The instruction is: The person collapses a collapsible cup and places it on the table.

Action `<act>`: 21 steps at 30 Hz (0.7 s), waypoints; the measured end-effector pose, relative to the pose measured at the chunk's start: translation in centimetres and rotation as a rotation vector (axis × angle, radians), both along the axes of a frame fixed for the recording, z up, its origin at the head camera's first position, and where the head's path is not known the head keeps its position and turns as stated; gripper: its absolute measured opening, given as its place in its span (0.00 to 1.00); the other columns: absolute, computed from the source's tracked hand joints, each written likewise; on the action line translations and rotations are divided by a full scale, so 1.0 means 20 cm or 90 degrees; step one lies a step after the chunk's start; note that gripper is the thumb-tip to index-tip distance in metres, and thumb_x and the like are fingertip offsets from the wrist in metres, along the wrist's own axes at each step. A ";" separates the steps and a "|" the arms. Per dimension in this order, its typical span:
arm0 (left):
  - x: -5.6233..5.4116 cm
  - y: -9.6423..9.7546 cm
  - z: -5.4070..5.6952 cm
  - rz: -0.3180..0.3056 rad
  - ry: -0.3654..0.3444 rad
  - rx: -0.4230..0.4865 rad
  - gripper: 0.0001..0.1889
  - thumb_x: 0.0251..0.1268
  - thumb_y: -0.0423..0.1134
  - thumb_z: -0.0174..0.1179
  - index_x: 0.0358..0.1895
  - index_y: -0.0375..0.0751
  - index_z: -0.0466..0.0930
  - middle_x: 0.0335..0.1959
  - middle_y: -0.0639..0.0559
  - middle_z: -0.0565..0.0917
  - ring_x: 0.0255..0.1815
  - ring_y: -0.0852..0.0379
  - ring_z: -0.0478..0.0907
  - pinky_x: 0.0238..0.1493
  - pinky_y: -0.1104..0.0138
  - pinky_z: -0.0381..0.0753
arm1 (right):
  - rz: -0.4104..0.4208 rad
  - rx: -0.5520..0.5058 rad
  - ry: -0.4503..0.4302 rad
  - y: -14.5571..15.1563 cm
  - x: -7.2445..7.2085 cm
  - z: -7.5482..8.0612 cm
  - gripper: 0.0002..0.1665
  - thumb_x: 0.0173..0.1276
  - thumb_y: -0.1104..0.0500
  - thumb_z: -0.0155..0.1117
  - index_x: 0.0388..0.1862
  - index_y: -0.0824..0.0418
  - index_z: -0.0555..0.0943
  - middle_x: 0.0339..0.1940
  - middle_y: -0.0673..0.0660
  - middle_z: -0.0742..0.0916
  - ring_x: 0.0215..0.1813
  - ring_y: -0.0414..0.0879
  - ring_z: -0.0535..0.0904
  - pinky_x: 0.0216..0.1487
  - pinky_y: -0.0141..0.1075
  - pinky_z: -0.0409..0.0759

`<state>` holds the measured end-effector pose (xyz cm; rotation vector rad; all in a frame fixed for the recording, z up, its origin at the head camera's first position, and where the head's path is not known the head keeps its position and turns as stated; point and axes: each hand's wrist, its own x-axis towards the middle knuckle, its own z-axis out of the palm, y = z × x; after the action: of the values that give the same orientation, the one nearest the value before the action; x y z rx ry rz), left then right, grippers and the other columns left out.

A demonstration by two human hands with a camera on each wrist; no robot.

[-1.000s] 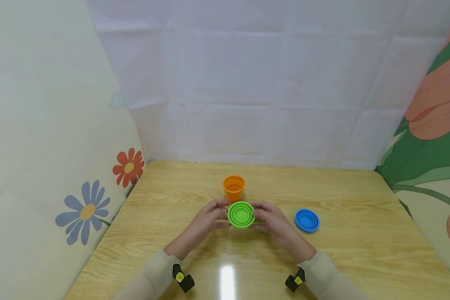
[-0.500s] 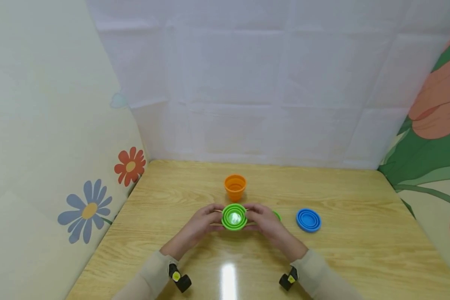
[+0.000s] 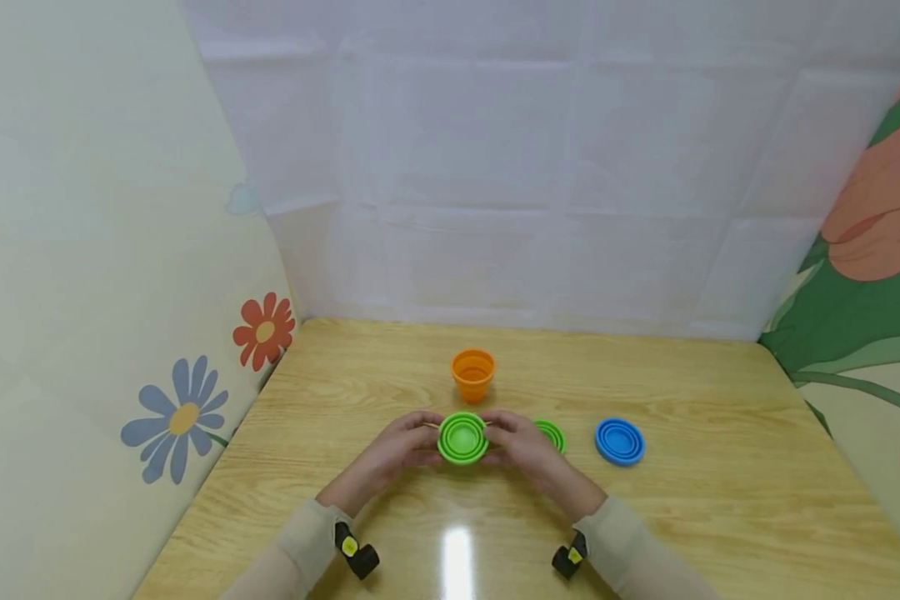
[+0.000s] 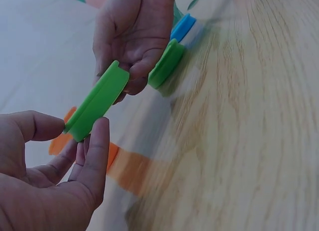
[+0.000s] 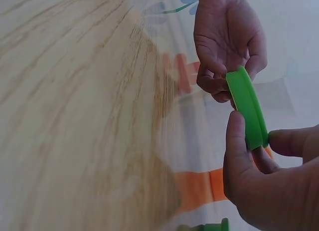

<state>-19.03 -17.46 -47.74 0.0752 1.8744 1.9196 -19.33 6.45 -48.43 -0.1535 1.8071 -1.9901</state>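
Observation:
A light-green collapsible cup [image 3: 462, 437], folded flat into rings, is held above the table between both hands. My left hand [image 3: 403, 443] pinches its left edge, thumb and fingers on opposite faces. On the opposite edge, my right hand [image 3: 523, 448] pinches it the same way. The left wrist view shows the flat cup [image 4: 99, 100] tilted and clear of the wood. Just behind the right hand lies a second flattened green cup [image 3: 553, 434], partly hidden by that hand. An orange collapsible cup [image 3: 472, 375] stands expanded and upright beyond the hands.
A blue flattened collapsible cup [image 3: 619, 442] lies on the wooden table [image 3: 682, 517] to the right of the second green one. A white cloth [image 3: 510, 167] hangs along the back edge. Flower-printed panels [image 3: 52, 317] flank both sides.
Both hands have shifted slightly left and toward me with the held green cup. More of the second green cup now shows behind the right hand. The orange and blue cups stay put.

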 end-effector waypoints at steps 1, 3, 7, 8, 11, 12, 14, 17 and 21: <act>0.00 0.00 0.00 0.001 -0.002 -0.001 0.23 0.71 0.35 0.56 0.64 0.25 0.67 0.48 0.44 0.82 0.43 0.55 0.83 0.52 0.61 0.86 | 0.001 0.001 -0.001 0.00 0.00 0.00 0.22 0.78 0.65 0.53 0.67 0.72 0.72 0.53 0.65 0.82 0.46 0.48 0.84 0.55 0.47 0.86; -0.01 -0.01 -0.01 0.003 -0.006 -0.005 0.23 0.70 0.34 0.56 0.64 0.25 0.68 0.48 0.44 0.82 0.43 0.55 0.83 0.51 0.60 0.86 | 0.003 0.008 0.000 -0.01 0.00 -0.01 0.22 0.78 0.65 0.53 0.67 0.72 0.73 0.54 0.65 0.83 0.47 0.48 0.85 0.55 0.47 0.86; -0.02 -0.01 -0.03 0.008 -0.017 -0.011 0.21 0.70 0.33 0.55 0.62 0.26 0.70 0.48 0.44 0.82 0.44 0.54 0.83 0.50 0.60 0.87 | 0.008 0.020 -0.004 -0.01 0.00 -0.01 0.22 0.78 0.64 0.53 0.67 0.71 0.74 0.58 0.65 0.82 0.50 0.48 0.84 0.56 0.47 0.85; -0.02 -0.02 -0.03 0.009 -0.019 -0.015 0.21 0.70 0.34 0.55 0.62 0.26 0.70 0.48 0.44 0.83 0.44 0.54 0.83 0.50 0.60 0.87 | 0.011 0.021 -0.005 -0.02 0.00 -0.01 0.23 0.78 0.64 0.53 0.67 0.71 0.74 0.59 0.66 0.82 0.51 0.49 0.83 0.56 0.47 0.85; -0.03 -0.02 -0.05 0.011 -0.025 -0.020 0.21 0.71 0.34 0.55 0.62 0.26 0.70 0.47 0.43 0.83 0.44 0.54 0.83 0.51 0.60 0.87 | 0.017 0.015 -0.018 -0.02 0.00 -0.01 0.24 0.78 0.63 0.52 0.69 0.72 0.72 0.61 0.67 0.81 0.52 0.49 0.83 0.57 0.47 0.85; -0.03 -0.03 -0.05 0.006 -0.023 -0.022 0.21 0.71 0.35 0.54 0.63 0.26 0.70 0.47 0.43 0.83 0.44 0.53 0.83 0.51 0.60 0.86 | 0.020 0.011 -0.023 -0.02 0.00 -0.01 0.25 0.78 0.62 0.52 0.70 0.72 0.71 0.62 0.67 0.81 0.52 0.50 0.83 0.58 0.47 0.85; -0.03 -0.03 -0.04 -0.002 -0.019 -0.024 0.21 0.73 0.35 0.54 0.63 0.25 0.70 0.47 0.43 0.84 0.45 0.54 0.83 0.52 0.60 0.86 | 0.025 0.007 -0.027 -0.03 0.00 -0.01 0.27 0.79 0.62 0.51 0.72 0.73 0.68 0.63 0.69 0.80 0.53 0.50 0.83 0.58 0.47 0.84; -0.03 -0.04 -0.04 -0.015 -0.015 -0.026 0.22 0.75 0.38 0.52 0.64 0.25 0.70 0.48 0.44 0.83 0.46 0.55 0.82 0.53 0.59 0.86 | 0.026 -0.003 -0.036 -0.03 0.00 -0.02 0.28 0.79 0.61 0.51 0.73 0.73 0.67 0.63 0.70 0.80 0.54 0.51 0.83 0.58 0.47 0.84; -0.03 -0.05 -0.02 -0.027 -0.011 -0.030 0.23 0.77 0.39 0.50 0.64 0.24 0.70 0.50 0.43 0.83 0.47 0.55 0.82 0.54 0.60 0.85 | 0.023 -0.010 -0.042 -0.04 0.00 -0.03 0.28 0.80 0.60 0.50 0.73 0.73 0.67 0.63 0.71 0.81 0.56 0.53 0.83 0.59 0.45 0.84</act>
<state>-19.67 -18.43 -48.06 0.0830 1.8905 1.8427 -19.32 5.73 -49.01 -0.1229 1.7375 -1.9616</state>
